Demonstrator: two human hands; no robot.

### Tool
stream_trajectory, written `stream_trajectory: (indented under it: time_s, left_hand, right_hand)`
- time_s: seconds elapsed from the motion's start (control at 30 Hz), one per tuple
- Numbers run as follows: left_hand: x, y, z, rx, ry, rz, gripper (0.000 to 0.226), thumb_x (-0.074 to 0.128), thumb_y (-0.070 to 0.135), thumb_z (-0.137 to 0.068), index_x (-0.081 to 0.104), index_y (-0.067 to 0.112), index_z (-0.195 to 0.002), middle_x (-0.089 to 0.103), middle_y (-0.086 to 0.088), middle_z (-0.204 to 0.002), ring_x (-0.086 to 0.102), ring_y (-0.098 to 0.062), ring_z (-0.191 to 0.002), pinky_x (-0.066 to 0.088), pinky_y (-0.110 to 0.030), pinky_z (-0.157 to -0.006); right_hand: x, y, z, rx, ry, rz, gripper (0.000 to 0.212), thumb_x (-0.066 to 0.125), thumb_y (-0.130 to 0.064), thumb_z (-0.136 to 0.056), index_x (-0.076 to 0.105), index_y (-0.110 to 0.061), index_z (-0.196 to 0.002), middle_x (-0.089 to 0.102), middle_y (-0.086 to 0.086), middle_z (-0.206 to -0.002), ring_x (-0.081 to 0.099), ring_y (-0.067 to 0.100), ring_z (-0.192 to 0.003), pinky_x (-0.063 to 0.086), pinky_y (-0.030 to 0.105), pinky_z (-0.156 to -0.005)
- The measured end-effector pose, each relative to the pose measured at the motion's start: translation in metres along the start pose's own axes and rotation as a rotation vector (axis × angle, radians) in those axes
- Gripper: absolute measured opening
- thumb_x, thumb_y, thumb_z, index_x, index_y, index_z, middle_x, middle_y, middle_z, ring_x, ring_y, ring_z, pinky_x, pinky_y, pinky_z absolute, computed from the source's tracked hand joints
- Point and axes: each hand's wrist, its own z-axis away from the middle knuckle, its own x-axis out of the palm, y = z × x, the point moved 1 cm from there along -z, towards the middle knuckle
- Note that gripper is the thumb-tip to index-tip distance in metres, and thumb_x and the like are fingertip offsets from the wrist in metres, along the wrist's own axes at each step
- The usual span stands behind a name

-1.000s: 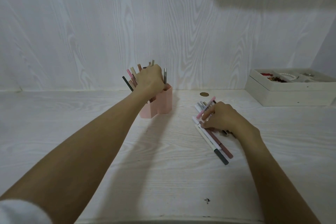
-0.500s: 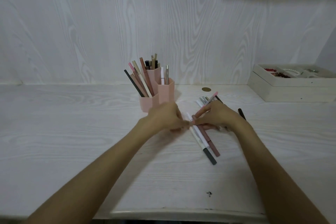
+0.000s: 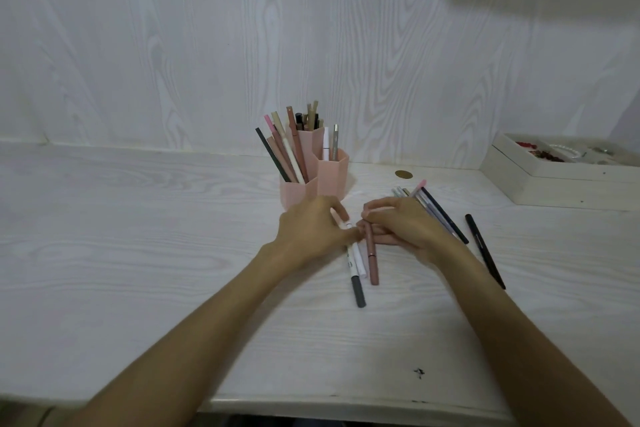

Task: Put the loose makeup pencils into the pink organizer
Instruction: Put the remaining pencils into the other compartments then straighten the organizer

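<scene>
Many pencils already stand in the pink organizer (image 3: 313,180), while the left hand (image 3: 308,230) and right hand (image 3: 403,225) seemingly pinch loose pencils (image 3: 367,253) remaining on the table (image 3: 138,236).

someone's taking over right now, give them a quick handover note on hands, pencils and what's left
Left hand: fingers closing on a white pencil on the table; grip not clear.
Right hand: pinching the top of a brown pencil, low over the table.
Pink organizer: upright just behind the hands, many pencils already standing in it.
Left: the white and brown pencils, the bunch behind the right hand, and a black pencil lying apart to the right.
</scene>
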Motion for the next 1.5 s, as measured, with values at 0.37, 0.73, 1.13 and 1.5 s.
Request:
stream_trajectory:
  time_s: [0.37, 0.73, 1.13, 1.5]
  left_hand:
    - [-0.01, -0.022, -0.006, -0.007, -0.086, 0.096, 0.038, 0.071, 0.054, -0.073, 0.065, 0.032, -0.102, 0.058, 0.013, -0.085, 0.058, -0.015, -0.087, 0.042, -0.03, -0.072]
    - [-0.014, -0.028, -0.006, -0.035, -0.062, 0.134, 0.037, 0.075, 0.058, -0.068, 0.067, 0.027, -0.088, 0.056, 0.016, -0.077, 0.059, -0.011, -0.083, 0.044, -0.029, -0.07]
    - [-0.031, -0.033, -0.004, -0.148, -0.199, 0.157, 0.027, 0.074, 0.053, -0.074, 0.067, 0.027, -0.069, 0.067, 0.009, -0.062, 0.065, -0.01, -0.074, 0.046, -0.026, -0.068]
    - [-0.034, -0.03, -0.002, -0.208, -0.259, 0.052, 0.034, 0.079, 0.049, -0.069, 0.076, 0.018, -0.081, 0.073, 0.003, -0.083, 0.066, -0.016, -0.087, 0.054, -0.032, -0.08]
  right_hand:
    - [0.001, -0.081, -0.013, -0.621, 0.614, -0.222, 0.017, 0.06, -0.008, -0.089, 0.054, -0.016, -0.103, 0.071, 0.01, -0.094, 0.073, 0.016, -0.08, 0.059, 0.023, -0.062]
    - [0.033, -0.094, -0.057, -0.758, 0.588, 0.711, 0.022, 0.07, -0.028, -0.082, 0.065, -0.014, -0.098, 0.074, 0.003, -0.094, 0.069, 0.016, -0.085, 0.054, 0.032, -0.078]
    - [0.032, -0.064, -0.07, -0.516, 0.179, 1.045, 0.047, 0.022, -0.034, -0.102, 0.026, -0.025, -0.148, 0.03, 0.002, -0.153, 0.023, 0.028, -0.141, 0.023, 0.046, -0.111]
    - [0.034, -0.023, -0.022, -0.474, 0.37, 0.713, 0.006, 0.062, -0.03, -0.084, 0.06, -0.028, -0.09, 0.057, -0.016, -0.072, 0.059, 0.005, -0.074, 0.04, 0.021, -0.058]
